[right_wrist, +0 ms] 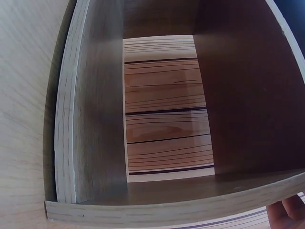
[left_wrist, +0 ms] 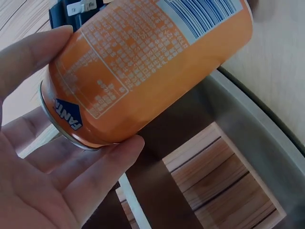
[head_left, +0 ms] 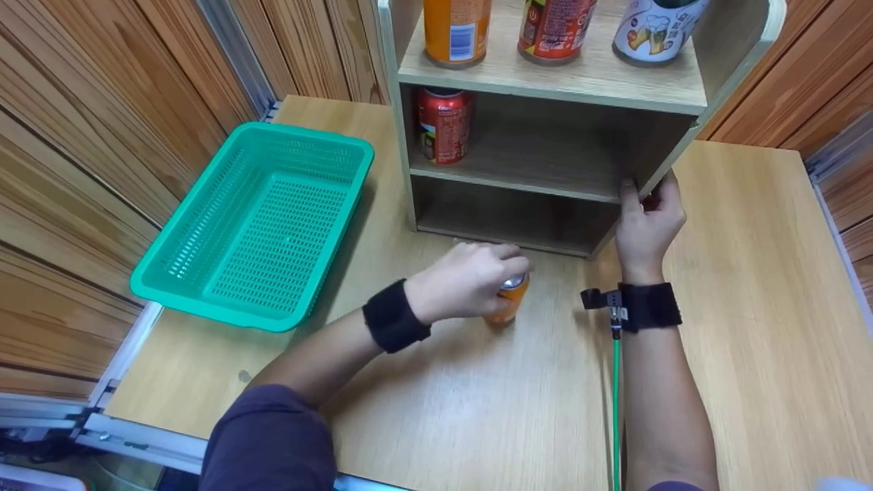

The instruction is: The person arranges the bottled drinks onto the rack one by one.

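My left hand (head_left: 467, 279) holds an orange Fanta can (head_left: 510, 303) by its top end, in front of the shelf's lowest compartment. In the left wrist view, thumb and fingers close round the end of the can (left_wrist: 143, 71). Whether its base touches the table cannot be told. At the wooden shelf rack (head_left: 545, 187), my right hand (head_left: 646, 228) grips the right side panel, thumb on the inner side. Only some fingertips (right_wrist: 281, 214) of that hand show in the right wrist view, by the panel's edge.
A green plastic basket (head_left: 218, 315) stands left of the rack on the table (head_left: 477, 416). The top shelf carries an orange can (head_left: 457, 31), a red can (head_left: 556, 31) and a white can (head_left: 656, 34). Another red can (head_left: 445, 129) stands at the left of the middle shelf.
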Available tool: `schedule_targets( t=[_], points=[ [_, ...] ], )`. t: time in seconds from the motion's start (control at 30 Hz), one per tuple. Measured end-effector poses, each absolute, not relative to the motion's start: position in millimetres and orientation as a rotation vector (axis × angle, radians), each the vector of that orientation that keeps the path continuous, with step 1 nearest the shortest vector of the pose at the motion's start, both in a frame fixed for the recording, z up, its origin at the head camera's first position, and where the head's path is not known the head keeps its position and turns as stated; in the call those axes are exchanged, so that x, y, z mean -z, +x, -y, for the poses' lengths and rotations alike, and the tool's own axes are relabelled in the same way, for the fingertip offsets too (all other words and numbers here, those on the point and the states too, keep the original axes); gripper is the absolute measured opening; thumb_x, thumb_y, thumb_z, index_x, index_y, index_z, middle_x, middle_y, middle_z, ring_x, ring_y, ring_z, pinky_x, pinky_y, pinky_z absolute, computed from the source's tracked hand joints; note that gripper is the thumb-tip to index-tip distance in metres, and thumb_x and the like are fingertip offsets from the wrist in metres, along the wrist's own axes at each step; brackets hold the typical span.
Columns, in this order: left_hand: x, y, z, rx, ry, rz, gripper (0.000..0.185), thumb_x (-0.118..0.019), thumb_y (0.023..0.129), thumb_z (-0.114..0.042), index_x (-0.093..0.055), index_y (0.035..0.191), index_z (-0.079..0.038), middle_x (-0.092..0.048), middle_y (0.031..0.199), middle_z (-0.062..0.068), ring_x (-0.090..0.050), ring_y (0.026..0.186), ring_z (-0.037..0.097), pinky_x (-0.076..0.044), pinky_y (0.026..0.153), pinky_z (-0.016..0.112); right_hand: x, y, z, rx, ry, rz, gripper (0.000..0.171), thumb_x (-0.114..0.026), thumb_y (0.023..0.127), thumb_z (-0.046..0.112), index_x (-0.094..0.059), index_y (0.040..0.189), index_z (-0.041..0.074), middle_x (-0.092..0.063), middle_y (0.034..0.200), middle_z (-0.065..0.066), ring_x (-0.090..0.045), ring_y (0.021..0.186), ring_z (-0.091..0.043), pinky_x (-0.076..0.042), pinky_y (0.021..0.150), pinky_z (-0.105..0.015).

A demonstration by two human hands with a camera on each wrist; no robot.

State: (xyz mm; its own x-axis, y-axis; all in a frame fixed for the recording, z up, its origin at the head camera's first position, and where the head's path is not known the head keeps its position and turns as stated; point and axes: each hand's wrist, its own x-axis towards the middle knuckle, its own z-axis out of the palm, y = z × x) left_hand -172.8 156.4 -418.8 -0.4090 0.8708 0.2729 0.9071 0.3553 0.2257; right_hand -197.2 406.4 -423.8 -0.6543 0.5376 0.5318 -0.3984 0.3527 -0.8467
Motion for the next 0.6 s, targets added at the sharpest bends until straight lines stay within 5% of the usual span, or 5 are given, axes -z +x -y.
schedule_targets(
  t=[0.6],
  points=[
    [433,-165,-174,0.489,-1.646,2.470,0.039,-0.066,0.065,-0.026,-0.057,0.101,-0.014,-0.055,0.093,-0.001,-0.055,0.072,0.012,-0.049,0.056,0.028,423,-198,-406,-1.448,-0.130,1.767,0.036,-0.060,0.080,-0.001,-0.059,0.115,0.009,-0.061,0.109,-0.008,-0.056,0.097,-0.020,-0.047,0.076,-0.026]
  ],
)
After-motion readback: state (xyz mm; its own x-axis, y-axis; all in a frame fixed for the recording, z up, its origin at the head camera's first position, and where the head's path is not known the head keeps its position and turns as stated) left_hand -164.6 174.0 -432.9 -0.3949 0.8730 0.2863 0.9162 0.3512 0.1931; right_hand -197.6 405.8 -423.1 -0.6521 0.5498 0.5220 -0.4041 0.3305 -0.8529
